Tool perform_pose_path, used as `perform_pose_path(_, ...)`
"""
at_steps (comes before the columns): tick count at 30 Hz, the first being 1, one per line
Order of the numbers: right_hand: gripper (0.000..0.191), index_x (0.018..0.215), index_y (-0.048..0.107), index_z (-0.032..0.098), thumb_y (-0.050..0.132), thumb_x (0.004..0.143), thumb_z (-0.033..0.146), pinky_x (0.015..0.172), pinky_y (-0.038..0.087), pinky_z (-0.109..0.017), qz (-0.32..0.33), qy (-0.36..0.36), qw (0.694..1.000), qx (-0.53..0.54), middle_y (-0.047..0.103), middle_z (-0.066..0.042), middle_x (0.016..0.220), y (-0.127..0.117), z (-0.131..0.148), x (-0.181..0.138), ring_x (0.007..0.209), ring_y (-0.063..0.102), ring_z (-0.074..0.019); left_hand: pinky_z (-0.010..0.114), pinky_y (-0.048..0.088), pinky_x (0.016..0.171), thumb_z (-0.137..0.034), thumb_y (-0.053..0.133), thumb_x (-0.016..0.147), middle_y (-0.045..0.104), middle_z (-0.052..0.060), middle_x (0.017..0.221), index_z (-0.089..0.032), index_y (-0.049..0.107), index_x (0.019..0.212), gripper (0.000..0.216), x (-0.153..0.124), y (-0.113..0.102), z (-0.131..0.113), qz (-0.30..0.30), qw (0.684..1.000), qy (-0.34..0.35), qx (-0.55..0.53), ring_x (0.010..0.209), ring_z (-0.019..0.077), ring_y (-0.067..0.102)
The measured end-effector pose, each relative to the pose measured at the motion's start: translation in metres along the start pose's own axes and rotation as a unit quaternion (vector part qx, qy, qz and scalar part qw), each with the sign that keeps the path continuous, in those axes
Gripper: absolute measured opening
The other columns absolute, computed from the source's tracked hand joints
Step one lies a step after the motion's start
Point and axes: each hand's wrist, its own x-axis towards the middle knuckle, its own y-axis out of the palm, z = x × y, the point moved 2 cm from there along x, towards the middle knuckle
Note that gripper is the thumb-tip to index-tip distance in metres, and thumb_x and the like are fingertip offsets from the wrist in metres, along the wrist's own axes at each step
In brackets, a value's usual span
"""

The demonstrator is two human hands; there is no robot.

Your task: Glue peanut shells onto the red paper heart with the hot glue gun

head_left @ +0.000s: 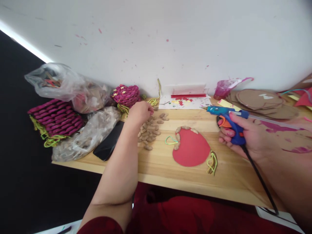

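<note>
My right hand (pixel 234 131) grips a blue hot glue gun (pixel 225 112) with an orange trigger, its nozzle pointing left above the table. My left hand (pixel 141 112) is over the far part of a pile of peanuts (pixel 148 131), fingers bent together; what they hold, if anything, is hidden. Between my hands lies a red heart-shaped piece (pixel 192 148). Several peanuts (pixel 178 137) sit along its upper and left edge. A light green cord loop (pixel 171 140) sticks out at its left, and a yellow-green tassel (pixel 213 163) at its lower right.
Left are a black phone (pixel 106 148), plastic bags (pixel 90 133) and purple braided pieces (pixel 57 118). Small stars lie on white paper (pixel 168 103) by the wall. A pink cup (pixel 221 90) and brown cardboard shapes (pixel 259 99) stand back right. The gun's black cable (pixel 259 178) crosses the front edge.
</note>
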Motion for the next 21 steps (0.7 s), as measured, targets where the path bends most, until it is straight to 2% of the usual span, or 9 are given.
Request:
perform_pose_path(4, 0.032, 0.075, 0.065, 0.022, 0.062, 0.096, 0.046, 0.056, 0.044, -0.031, -0.006, 0.013, 1.0, 0.02, 0.038, 0.002, 0.056, 0.0, 0.0, -0.001, 0.049, 0.037, -0.0128, 0.033, 0.049, 0.077, -0.008, 0.072, 0.073, 0.077, 0.006, 0.082, -0.025, 0.081, 0.081, 0.02, -0.001, 0.001, 0.004, 0.013, 1.0, 0.001, -0.005, 0.081, 0.0242, 0.068)
perform_pose_path(6, 0.032, 0.075, 0.066, 0.022, 0.061, 0.097, 0.045, 0.054, 0.046, -0.029, -0.007, 0.009, 1.0, 0.024, 0.039, 0.002, 0.055, -0.001, -0.002, 0.0, 0.048, 0.037, -0.0118, 0.032, 0.049, 0.075, -0.007, 0.072, 0.072, 0.077, 0.005, 0.083, -0.025, 0.081, 0.085, 0.023, -0.001, 0.001, 0.003, 0.018, 1.0, 0.014, -0.002, 0.08, 0.0229, 0.068)
perform_pose_path(10, 0.031, 0.073, 0.066, 0.019, 0.065, 0.092, 0.044, 0.049, 0.048, -0.025, 0.004, 0.002, 0.999, 0.036, 0.042, 0.002, 0.05, -0.005, -0.007, 0.006, 0.042, 0.04, -0.0102, 0.028, 0.048, 0.072, -0.009, 0.069, 0.075, 0.077, 0.003, 0.086, -0.024, 0.081, 0.098, 0.03, -0.001, 0.005, -0.004, 0.067, 0.997, 0.032, 0.011, 0.08, 0.0198, 0.069)
perform_pose_path(14, 0.028, 0.075, 0.067, 0.018, 0.07, 0.087, 0.043, 0.046, 0.051, -0.024, 0.016, -0.007, 0.999, 0.039, 0.045, 0.003, 0.049, -0.006, -0.009, 0.009, 0.041, 0.043, -0.0096, 0.028, 0.048, 0.074, -0.012, 0.067, 0.077, 0.078, 0.004, 0.09, -0.023, 0.081, 0.097, 0.026, -0.002, 0.007, -0.011, 0.083, 0.995, 0.035, 0.034, 0.084, 0.0203, 0.069)
perform_pose_path(18, 0.029, 0.074, 0.067, 0.017, 0.067, 0.088, 0.041, 0.044, 0.051, -0.024, 0.007, -0.011, 0.999, 0.044, 0.044, 0.002, 0.047, -0.006, -0.008, 0.009, 0.039, 0.043, -0.01, 0.031, 0.049, 0.077, -0.024, 0.068, 0.082, 0.077, 0.008, 0.091, -0.021, 0.08, 0.091, 0.015, -0.003, 0.005, -0.015, 0.068, 0.995, 0.029, 0.065, 0.089, 0.0247, 0.07)
perform_pose_path(21, 0.031, 0.073, 0.068, 0.016, 0.062, 0.092, 0.04, 0.044, 0.051, -0.024, 0.0, -0.001, 0.999, 0.051, 0.043, 0.002, 0.048, -0.006, -0.007, 0.008, 0.039, 0.043, -0.0103, 0.035, 0.05, 0.079, -0.04, 0.06, 0.091, 0.076, 0.012, 0.087, -0.02, 0.079, 0.085, 0.028, -0.003, -0.001, -0.014, 0.039, 0.997, 0.002, 0.072, 0.088, 0.0279, 0.07)
